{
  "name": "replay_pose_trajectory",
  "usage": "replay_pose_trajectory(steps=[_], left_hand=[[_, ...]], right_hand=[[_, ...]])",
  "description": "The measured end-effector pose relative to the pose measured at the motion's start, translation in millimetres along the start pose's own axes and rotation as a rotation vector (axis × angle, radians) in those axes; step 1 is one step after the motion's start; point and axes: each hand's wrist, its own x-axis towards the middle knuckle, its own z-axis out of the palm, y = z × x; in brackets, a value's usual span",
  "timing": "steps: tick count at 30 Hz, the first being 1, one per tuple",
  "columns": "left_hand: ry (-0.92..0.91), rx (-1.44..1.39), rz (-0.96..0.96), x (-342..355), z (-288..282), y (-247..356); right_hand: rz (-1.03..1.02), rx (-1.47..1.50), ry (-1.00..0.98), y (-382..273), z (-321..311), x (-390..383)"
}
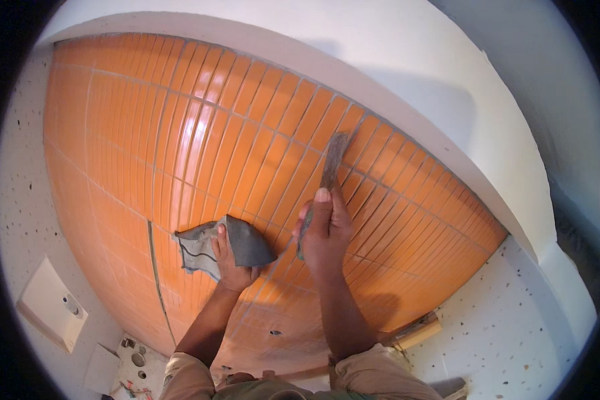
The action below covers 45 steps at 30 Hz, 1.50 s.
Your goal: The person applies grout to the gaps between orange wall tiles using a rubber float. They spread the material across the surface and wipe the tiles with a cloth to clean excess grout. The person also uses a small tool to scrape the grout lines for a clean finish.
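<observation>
Orange ribbed tiles [247,160] with grey grout lines cover the curved surface in front of me. My left hand [235,263] presses a folded grey cloth [250,243] against the tiles, left of centre; its lighter side with a dark line shows at the left. My right hand [327,233] is wrapped round the green handle of a putty knife [333,160], thumb along it. The knife's dirty grey blade points up and touches or hovers close to the tiles near their upper edge; I cannot tell which.
A white ledge [407,73] curves above the tiles. Speckled walls [513,320] stand at both sides, with a white recessed plate [53,303] on the left one. A dark vertical strip [155,267] runs down the tiles. Small fittings [138,360] lie at lower left, and a wooden piece [417,333] at lower right.
</observation>
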Motion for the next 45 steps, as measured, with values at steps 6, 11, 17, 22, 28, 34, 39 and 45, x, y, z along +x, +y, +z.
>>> replay_pose_trajectory(steps=[6, 11, 17, 22, 28, 34, 39, 45], left_hand=[[-0.004, 0.03, 0.022, 4, -2, -4], [0.032, 0.008, 0.043, 2, 1, -5], [0.024, 0.036, 0.052, 0, 3, -7], [-0.048, 0.082, 0.009, -3, 0, -5], [0.012, 0.016, 0.022, 0, 8, -6], [0.009, 0.041, 0.039, 8, 5, -12], [0.013, 0.027, 0.049, 7, 4, -10], [0.111, -0.065, 0.071, 11, 5, 4]], right_hand=[[-0.012, -0.055, 0.018, -3, 4, -3], [-0.053, -0.124, 0.019, 0, 4, -4], [-0.043, -0.093, 0.006, 12, -2, -16], [0.019, -0.114, -0.008, 8, -1, -18], [0.205, -0.209, -0.175, 28, -30, -59], [0.076, -0.226, -0.131, -2, -28, -41], [0.022, -0.251, -0.098, -1, -18, -14], [0.207, -0.345, -0.225, 31, -36, -62]])
